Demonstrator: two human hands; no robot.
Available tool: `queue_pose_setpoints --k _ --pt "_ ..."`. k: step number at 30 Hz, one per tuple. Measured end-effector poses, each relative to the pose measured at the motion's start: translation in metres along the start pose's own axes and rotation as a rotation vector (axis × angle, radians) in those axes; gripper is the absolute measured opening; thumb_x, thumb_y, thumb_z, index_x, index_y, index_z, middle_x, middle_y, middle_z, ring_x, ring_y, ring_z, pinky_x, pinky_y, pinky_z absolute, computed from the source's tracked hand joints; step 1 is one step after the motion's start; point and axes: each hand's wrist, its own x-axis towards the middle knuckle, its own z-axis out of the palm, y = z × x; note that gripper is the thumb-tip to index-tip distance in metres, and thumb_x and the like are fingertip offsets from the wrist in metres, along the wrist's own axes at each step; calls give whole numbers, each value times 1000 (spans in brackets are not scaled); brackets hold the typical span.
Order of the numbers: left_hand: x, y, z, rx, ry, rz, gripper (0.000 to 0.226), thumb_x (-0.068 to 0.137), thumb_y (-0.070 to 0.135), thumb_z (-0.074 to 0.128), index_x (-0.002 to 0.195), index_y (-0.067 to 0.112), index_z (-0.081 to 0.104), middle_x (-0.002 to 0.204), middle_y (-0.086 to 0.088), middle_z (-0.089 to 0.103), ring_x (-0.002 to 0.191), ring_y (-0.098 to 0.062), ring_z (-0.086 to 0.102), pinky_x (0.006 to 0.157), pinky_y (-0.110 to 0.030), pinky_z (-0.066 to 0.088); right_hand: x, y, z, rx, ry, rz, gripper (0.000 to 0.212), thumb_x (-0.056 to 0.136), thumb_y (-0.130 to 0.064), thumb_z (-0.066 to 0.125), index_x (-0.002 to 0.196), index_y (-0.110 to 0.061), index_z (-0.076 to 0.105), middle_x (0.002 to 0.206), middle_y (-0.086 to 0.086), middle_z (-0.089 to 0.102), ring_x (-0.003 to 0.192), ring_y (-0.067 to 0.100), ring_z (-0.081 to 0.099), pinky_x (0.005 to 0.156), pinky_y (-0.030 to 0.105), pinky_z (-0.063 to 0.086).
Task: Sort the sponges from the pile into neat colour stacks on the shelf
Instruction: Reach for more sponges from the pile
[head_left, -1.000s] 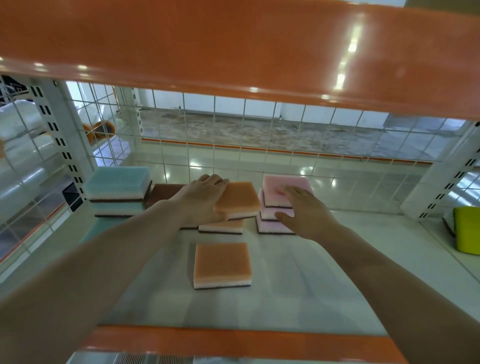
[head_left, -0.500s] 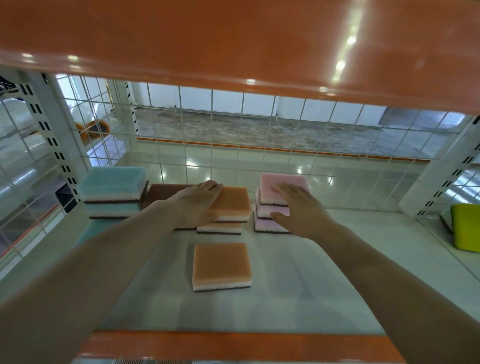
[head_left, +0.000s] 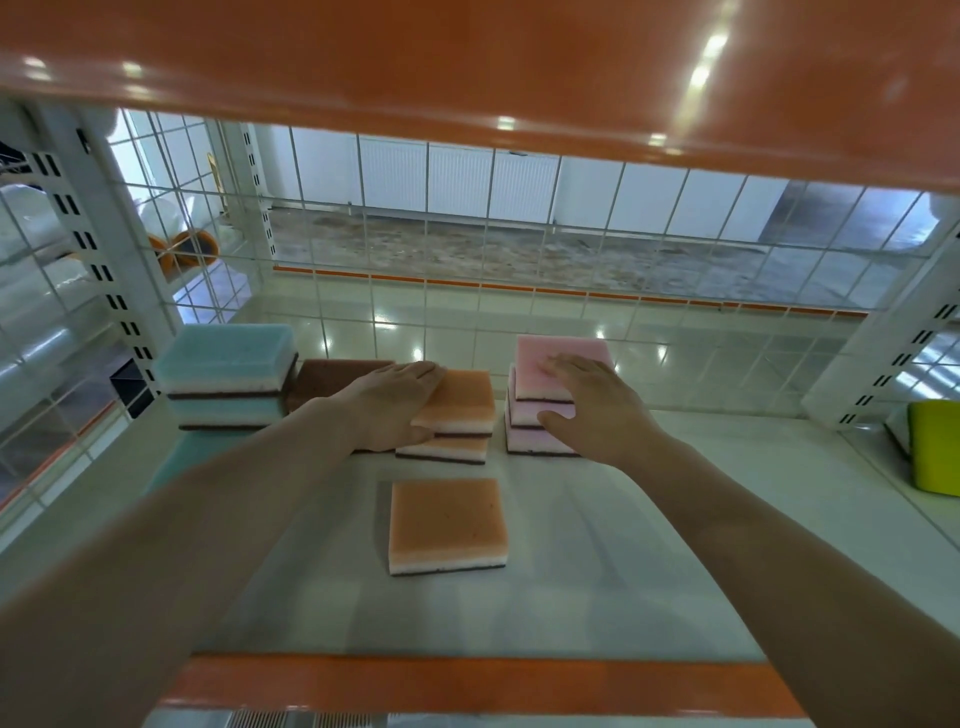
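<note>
- The left hand lies on the top sponge of the orange stack, fingers straight along its top and left side, thumb at the near left corner. It looks like a light hold for squaring up; whether the thumb really pinches cannot be told.
- The right hand rests on the pink stack, 3 sponges high, fingers flat on the top and thumb against the near side. The grip is relaxed and lifts nothing.
- The loose orange sponge lies flat on the shelf, alone, directly nearer the person than the orange stack and just apart from it.
- Its longer side runs left to right, roughly parallel with the stack of 2 behind it.
- It sits between the 2 forearms, slightly nearer the left hand, so I judge the left hand better placed to draw back, take it and add it on top.
- The blue stack and a brown sponge stand to the left.
</note>
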Motion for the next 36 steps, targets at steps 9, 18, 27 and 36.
queue_pose_setpoints --k 9,18,27,36 --pt "3 0 2 -28 42 3 69 92 28 55 147 7 18 153 -8 22 139 -22 23 111 -32 17 4 -5 2 47 5 0 62 88 -25 57 144 -16 31 148 0 34 133 18 32 102 26 30" --pt "1 -16 15 -129 98 -20 79 84 39 63 147 16 20 151 -3 26 137 -20 26 110 -33 23 7 -18 2 94 98 -85 58 86 -16 58 140 -15 37 144 0 38 132 16 32 103 24 27" --pt "-17 -38 31 -136 185 -136 80 82 46 63 145 20 23 150 1 27 137 -19 27 110 -36 25 20 -51 13 93 17 -241 55 91 -18 52 142 -18 34 151 -2 30 138 14 24 110 26 21" --pt "-25 -43 49 -144 149 -160 73 89 36 53 149 18 16 157 2 11 144 -17 11 114 -32 15 30 -70 41 68 -145 -203 62 92 -26 51 146 -14 23 155 3 20 141 19 20 112 30 20"
